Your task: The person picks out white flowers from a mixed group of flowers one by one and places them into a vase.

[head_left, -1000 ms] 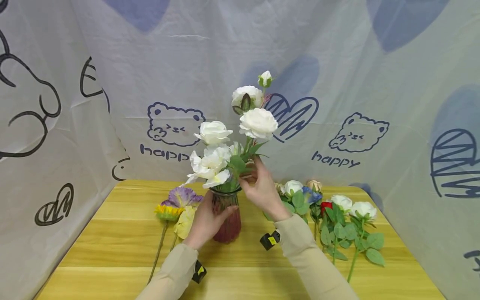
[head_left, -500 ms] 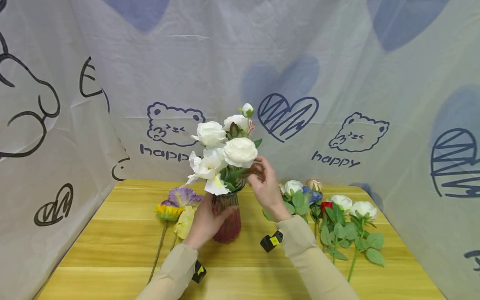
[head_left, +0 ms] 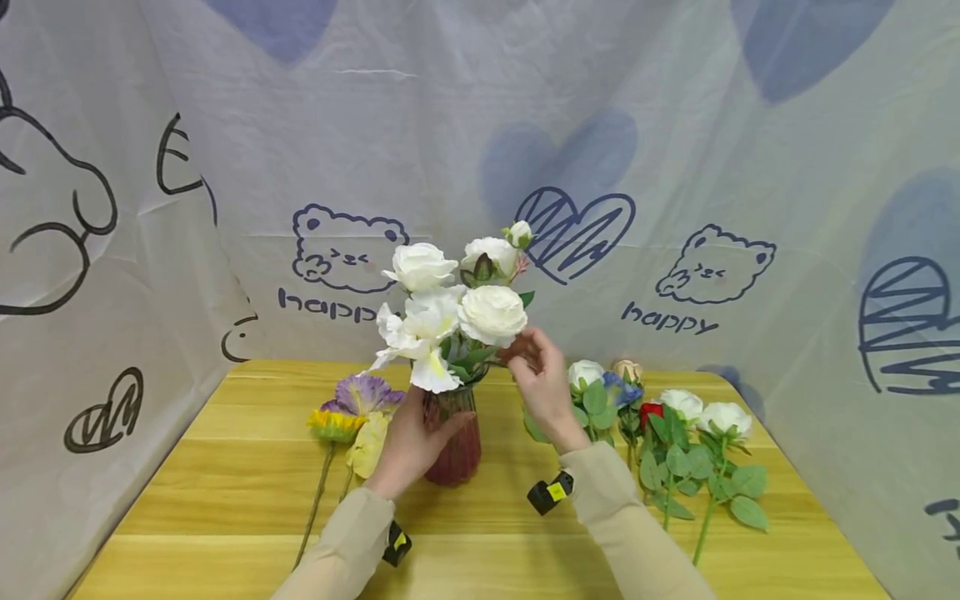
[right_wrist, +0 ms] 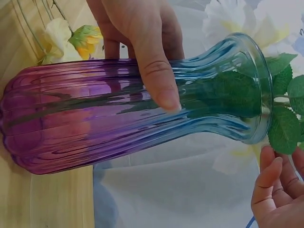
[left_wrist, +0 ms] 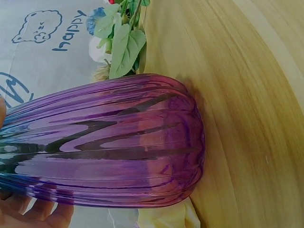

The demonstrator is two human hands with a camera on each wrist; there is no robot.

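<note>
A ribbed glass vase [right_wrist: 118, 109], purple at the base and blue at the rim, stands upright on the table. My left hand [head_left: 412, 442] grips its side, thumb across the front and fingers behind. In the vase are white artificial flowers: a white rose [head_left: 422, 267], a ruffled white flower [head_left: 420, 329] and a round white bloom [head_left: 492, 315] with a bud [head_left: 519, 234] above it. My right hand [head_left: 542, 379] is at the right of the vase's mouth, fingers loosely bent. Its fingertips are at the edge of a green leaf [right_wrist: 285, 130]; nothing shows gripped between them.
On the left of the wooden table [head_left: 195, 492] lie a purple flower [head_left: 366, 393], a yellow-orange flower [head_left: 335, 425] and a pale yellow flower [head_left: 367, 446]. Several more lie right, including white roses [head_left: 724, 419], a red one [head_left: 651, 414] and a blue one [head_left: 621, 388]. A printed cloth [head_left: 450, 125] hangs behind.
The round white bloom and its bud have come down into the vase, then tilted slightly right. My right hand has shifted right and down. My left hand stays on the vase.
</note>
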